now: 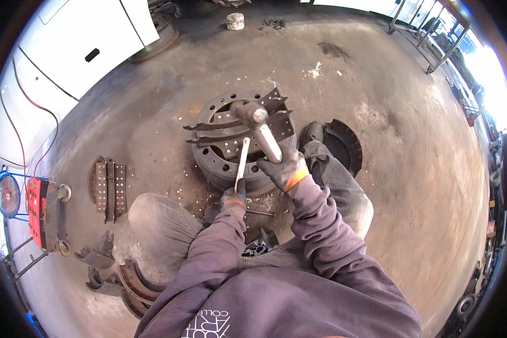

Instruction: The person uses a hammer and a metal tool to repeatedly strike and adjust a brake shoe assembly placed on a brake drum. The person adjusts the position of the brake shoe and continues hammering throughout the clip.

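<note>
My gloved right hand [285, 167] grips a hammer [269, 143] by its pale handle, the heavy head held up over the work. In my gloved left hand [234, 197] is a slim, pale metal bar [243, 160], pointing away from me; its exact kind is unclear. Beneath the tools, a brake shoe [230, 149] with rows of rivets or holes lies across a round steel wheel rim [207, 161] with holes around its face. The hammer head hides part of the shoe. Whether the bar's far end touches the shoe, I cannot tell.
More brake shoes lie on the floor at left [111, 188], lower left [134, 286] and beside my right boot [343, 143]. Small rivets are scattered around the rim. A rod [260, 213] lies between my legs. At far left stands a red box [36, 211]; a white tub [235, 22] sits ahead.
</note>
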`<state>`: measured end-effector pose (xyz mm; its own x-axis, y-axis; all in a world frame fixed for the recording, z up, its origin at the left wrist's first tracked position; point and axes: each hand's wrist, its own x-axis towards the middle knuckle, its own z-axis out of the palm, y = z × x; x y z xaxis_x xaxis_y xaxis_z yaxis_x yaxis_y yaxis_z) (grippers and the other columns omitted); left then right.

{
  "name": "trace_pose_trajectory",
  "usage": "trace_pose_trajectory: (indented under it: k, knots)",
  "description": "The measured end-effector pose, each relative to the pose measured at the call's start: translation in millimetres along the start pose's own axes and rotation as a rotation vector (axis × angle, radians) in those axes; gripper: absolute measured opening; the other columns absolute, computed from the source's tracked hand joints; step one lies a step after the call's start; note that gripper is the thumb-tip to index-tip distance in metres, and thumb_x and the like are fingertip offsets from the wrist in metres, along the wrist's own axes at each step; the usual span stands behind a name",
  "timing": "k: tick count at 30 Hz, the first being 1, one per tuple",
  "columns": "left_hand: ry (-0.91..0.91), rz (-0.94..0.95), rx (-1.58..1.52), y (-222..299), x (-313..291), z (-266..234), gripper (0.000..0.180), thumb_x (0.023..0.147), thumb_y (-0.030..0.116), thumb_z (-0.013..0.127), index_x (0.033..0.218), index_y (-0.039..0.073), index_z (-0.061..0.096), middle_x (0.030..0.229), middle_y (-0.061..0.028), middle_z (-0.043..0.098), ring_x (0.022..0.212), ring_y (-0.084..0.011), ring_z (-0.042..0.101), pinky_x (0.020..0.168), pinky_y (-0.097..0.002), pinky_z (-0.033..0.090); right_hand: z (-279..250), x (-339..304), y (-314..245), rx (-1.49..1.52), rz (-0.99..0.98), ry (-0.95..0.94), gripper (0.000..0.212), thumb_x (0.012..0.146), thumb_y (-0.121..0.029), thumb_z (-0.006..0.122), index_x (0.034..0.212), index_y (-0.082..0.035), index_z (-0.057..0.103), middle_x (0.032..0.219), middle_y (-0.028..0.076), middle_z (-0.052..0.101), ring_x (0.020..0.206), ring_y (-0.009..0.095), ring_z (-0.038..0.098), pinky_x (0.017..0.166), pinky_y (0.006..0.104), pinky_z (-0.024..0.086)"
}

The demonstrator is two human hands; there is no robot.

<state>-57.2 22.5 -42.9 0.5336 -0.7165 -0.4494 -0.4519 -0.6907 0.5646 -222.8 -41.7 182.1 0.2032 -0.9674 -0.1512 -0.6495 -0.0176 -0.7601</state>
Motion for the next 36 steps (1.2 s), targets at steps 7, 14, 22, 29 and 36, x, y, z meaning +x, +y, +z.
trace_pose_trajectory:
  k: [7, 14, 22, 29, 36]
  knots:
    - [-0.011, 0.031, 0.041, 10, 0, 8, 0.076, 0.092, 0.073, 0.046, 0.095, 0.003, 0.075, 0.097, -0.0254, 0.071, 0.1, -0.0467, 0.064, 0.087, -0.0514, 0.05, 57, 55, 85, -0.242, 0.354, -0.068, 0.059, 0.08, -0.04, 0.073, 0.121, 0.002, 0.065, 0.107, 0.025, 0.072, 0.105, 0.036, 0.069, 0.092, 0.0437, 0.054]
    - [-0.043, 0.018, 0.026, 16, -7, -6, 0.082, 0.093, 0.076, 0.039, 0.1, 0.003, 0.075, 0.105, -0.0265, 0.07, 0.105, -0.0461, 0.065, 0.091, -0.0528, 0.05, 40, 44, 101, -0.113, -0.042, -0.079, 0.031, 0.076, -0.022, 0.076, 0.096, -0.002, 0.065, 0.068, 0.011, 0.064, 0.06, 0.018, 0.063, 0.056, 0.0357, 0.052]
    - [-0.019, 0.057, 0.086, 12, -1, 9, 0.08, 0.092, 0.075, 0.04, 0.102, 0.004, 0.075, 0.108, -0.0271, 0.069, 0.106, -0.0469, 0.064, 0.091, -0.0533, 0.05, 61, 55, 98, -0.184, 0.198, 0.031, 0.052, 0.079, -0.037, 0.074, 0.117, -0.002, 0.067, 0.104, 0.021, 0.072, 0.094, 0.037, 0.069, 0.088, 0.0437, 0.055]
    - [0.0, 0.071, 0.003, -12, 23, 10, 0.08, 0.092, 0.074, 0.041, 0.094, 0.002, 0.075, 0.098, -0.0274, 0.07, 0.102, -0.0478, 0.064, 0.087, -0.0536, 0.05, 20, 24, 41, -0.063, 0.13, -0.171, 0.052, 0.076, -0.037, 0.076, 0.11, 0.002, 0.069, 0.091, 0.022, 0.072, 0.084, 0.029, 0.07, 0.078, 0.0389, 0.055]
    - [0.007, 0.053, 0.073, -7, 20, 11, 0.079, 0.092, 0.075, 0.043, 0.092, 0.003, 0.076, 0.095, -0.0257, 0.071, 0.098, -0.0474, 0.066, 0.085, -0.0535, 0.05, 12, 17, 23, 0.092, 0.013, 0.146, 0.047, 0.075, -0.032, 0.073, 0.115, -0.006, 0.07, 0.103, 0.022, 0.073, 0.101, 0.036, 0.07, 0.086, 0.0426, 0.056]
